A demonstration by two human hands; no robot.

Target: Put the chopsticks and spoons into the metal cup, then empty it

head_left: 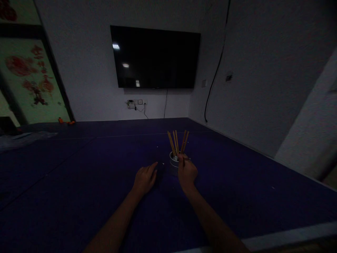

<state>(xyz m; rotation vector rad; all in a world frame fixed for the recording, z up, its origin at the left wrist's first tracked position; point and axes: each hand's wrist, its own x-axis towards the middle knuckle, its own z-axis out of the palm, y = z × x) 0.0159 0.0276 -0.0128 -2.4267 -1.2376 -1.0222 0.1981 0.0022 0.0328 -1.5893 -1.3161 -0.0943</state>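
A small round white cup (173, 164) stands on the dark blue floor mat (79, 182) with several thin wooden sticks (177, 142) standing up in it. My right hand (186, 172) is at the cup's right rim, fingers pinched round a stick. My left hand (145, 178) rests on the mat just left of the cup, fingers curled over a small dark object that I cannot make out. The room is dim.
A large black TV (155, 58) hangs on the white wall ahead, wall sockets (135, 103) and cables below it. A flowered panel (28, 77) stands at the far left. The right wall (263, 88) runs close along the mat. A pale strip (289, 235) edges the mat at bottom right.
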